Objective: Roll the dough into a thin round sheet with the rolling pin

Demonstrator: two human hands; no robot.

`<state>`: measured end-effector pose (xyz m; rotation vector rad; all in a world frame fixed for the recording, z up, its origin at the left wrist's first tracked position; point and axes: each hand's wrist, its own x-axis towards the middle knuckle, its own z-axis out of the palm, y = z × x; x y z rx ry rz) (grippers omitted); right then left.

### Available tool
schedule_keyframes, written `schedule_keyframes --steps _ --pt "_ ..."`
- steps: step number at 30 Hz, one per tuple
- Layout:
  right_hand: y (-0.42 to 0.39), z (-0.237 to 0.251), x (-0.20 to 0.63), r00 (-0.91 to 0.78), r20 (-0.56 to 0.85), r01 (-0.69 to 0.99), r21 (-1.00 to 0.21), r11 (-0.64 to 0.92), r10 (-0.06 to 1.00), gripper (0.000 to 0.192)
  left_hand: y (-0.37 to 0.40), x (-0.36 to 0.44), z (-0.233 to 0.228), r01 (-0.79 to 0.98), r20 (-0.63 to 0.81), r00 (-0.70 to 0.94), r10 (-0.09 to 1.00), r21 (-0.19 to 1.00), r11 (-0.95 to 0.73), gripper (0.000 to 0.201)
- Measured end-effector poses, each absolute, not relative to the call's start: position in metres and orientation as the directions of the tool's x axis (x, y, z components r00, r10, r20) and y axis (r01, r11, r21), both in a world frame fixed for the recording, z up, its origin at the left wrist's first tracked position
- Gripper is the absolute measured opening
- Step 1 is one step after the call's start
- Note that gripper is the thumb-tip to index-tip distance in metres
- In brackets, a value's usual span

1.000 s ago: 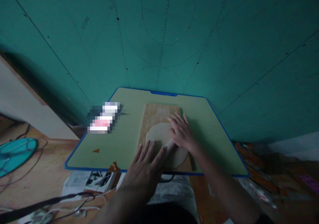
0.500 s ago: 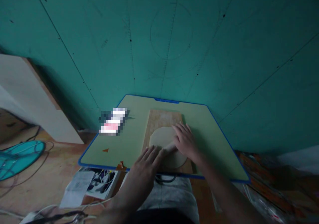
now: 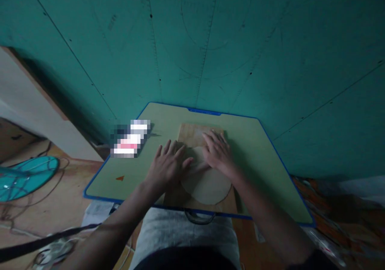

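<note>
The left grip (image 3: 168,166) is open, its fingers spread and pointing away from the body, its thumb toward the right grip (image 3: 217,152). The right grip is also open, fingers extended and fairly close together, the palm face down. A slim rolling pin (image 3: 199,168) shows between the two grips, its ends hidden beneath them; neither is seen curled around it. Under the pin and the right grip, a thin round sheet of dough (image 3: 207,188) reaches back toward the body. It lies on a wooden board (image 3: 187,132), which shows beyond both grips too. The blue-edged bench (image 3: 261,174) extends to either side of them. Left of the left grip are an orange-brown scrap (image 3: 120,178) and, farther off, a pixelated object (image 3: 130,140).
</note>
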<state>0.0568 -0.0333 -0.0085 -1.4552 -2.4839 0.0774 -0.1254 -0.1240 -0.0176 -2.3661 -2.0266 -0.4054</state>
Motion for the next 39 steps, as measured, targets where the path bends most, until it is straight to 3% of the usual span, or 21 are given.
schedule_keyframes --steps 7,11,16,23,32,39 --pt "-0.001 -0.003 0.032 -0.425 0.165 0.873 -0.186 0.451 0.89 0.042 -0.104 -0.143 0.002 0.989 0.189 0.046 0.981 0.131 -0.072 0.041" --pt "-0.034 -0.011 0.053 -0.406 0.243 0.874 -0.177 0.452 0.881 0.046 -0.14 -0.117 -0.002 0.98 0.296 0.134 0.946 0.102 -0.171 0.041" --pt "-0.092 -0.022 0.092 -0.429 0.323 0.87 -0.104 0.482 0.844 0.045 -0.171 -0.083 -0.013 0.974 0.272 0.165 0.948 0.105 -0.2 0.044" --pt "-0.069 -0.016 0.089 -0.464 0.28 0.858 -0.096 0.505 0.841 0.047 -0.115 -0.094 -0.005 0.991 0.251 0.107 0.962 0.051 -0.124 0.047" --pt "0.008 -0.004 0.065 -0.406 0.151 0.89 -0.159 0.427 0.901 0.039 -0.042 -0.113 0.009 0.991 0.168 0.054 0.984 0.114 -0.073 0.047" --pt "-0.06 -0.014 0.082 -0.426 0.303 0.878 -0.088 0.47 0.852 0.04 -0.101 -0.103 -0.003 0.985 0.296 0.147 0.944 0.045 -0.167 0.039"
